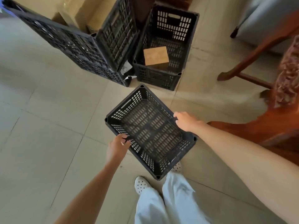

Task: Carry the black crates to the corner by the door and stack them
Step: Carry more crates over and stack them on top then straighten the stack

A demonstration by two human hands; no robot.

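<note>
Both hands grip the empty black crate by opposite rims, the left hand and right hand with fingers curled over the edge. It seems to hang just clear of the floor, near a second crate ahead. Keep it level and close, and mind the feet when turning for the corner.

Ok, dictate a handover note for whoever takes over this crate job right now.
Left hand: grip on one long rim of the empty crate.
Right hand: grip on the opposite rim.
The empty crate is held tilted in front of the legs.
Ahead on the floor: a second crate holding a cardboard box, more black crates to its left.
Done: one crate picked up.
Left: carry and stack it; the door is not in view.
</note>
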